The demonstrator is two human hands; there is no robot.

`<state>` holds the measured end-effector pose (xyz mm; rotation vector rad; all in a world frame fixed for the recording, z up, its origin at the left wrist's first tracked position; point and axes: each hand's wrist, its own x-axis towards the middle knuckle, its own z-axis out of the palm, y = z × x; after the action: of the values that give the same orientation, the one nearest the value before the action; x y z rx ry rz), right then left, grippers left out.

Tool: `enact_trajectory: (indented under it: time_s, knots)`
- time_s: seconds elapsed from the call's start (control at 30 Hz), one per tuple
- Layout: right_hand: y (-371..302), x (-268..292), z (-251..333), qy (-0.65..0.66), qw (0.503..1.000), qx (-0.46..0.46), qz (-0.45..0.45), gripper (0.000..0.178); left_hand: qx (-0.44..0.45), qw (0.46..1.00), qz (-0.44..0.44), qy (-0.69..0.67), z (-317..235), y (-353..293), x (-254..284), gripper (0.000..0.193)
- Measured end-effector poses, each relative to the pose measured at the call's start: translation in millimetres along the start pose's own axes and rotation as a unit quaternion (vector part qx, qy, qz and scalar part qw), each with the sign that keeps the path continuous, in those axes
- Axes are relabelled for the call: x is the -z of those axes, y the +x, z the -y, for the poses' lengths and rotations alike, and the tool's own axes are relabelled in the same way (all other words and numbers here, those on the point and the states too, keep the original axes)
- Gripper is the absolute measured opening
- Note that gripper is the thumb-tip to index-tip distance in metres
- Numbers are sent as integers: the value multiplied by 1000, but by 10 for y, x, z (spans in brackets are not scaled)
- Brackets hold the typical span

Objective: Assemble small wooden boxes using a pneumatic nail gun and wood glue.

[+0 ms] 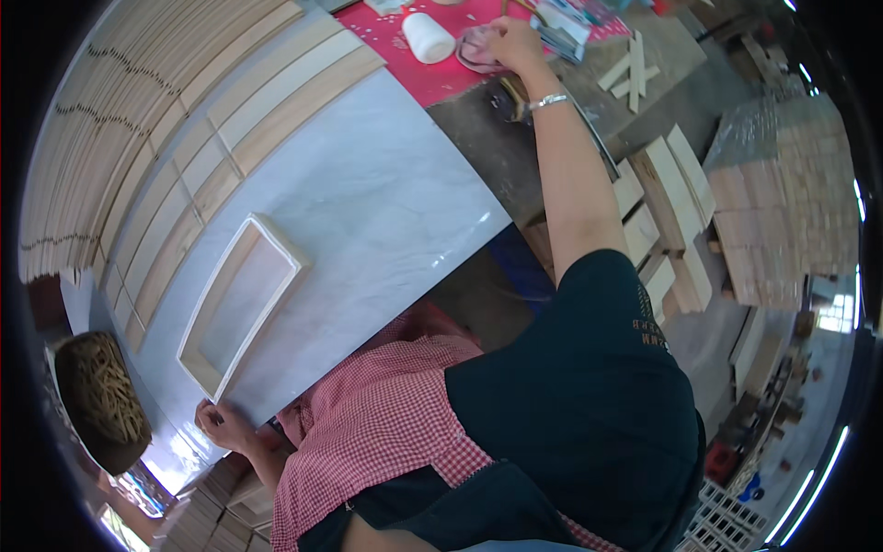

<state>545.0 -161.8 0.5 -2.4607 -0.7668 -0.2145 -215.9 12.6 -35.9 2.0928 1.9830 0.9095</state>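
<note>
Item: wooden frame (241, 302), one seen. Pale, rectangular, open in the middle, thin raised sides; it lies flat on the white marbled tabletop (386, 212), just beyond my left fingers.

Left hand (219, 425): fingers curled at the near tabletop edge, touching the edge below the frame's corner; I cannot tell whether they grip anything.

Right hand (515, 44): arm stretched far out, a metal bracelet (548, 100) at the wrist. Fingers bent down onto a clear plastic bag (478, 51) on the red mat (441, 69); they seem to pinch it, though I cannot see the grasp fully.

Beside those fingers: a white roll (429, 38).

Beyond the frame: rows of wooden slats (138, 120).

Left of my left fingers: a dark basket (99, 400) of sticks.
</note>
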Motion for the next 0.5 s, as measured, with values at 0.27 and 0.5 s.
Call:
enact_trajectory:
  time_s: [0.27, 0.5]
  knots:
    - [-1688, 1232, -1514, -130, 900, -209, -358, 34, 0, 999, 16, -36, 27, 51, 40, 23]
    - [-2573, 1017, -1670, -125, 855, -485, 132, 88, 10, 997, 14, -81, -25, 19, 27, 23]
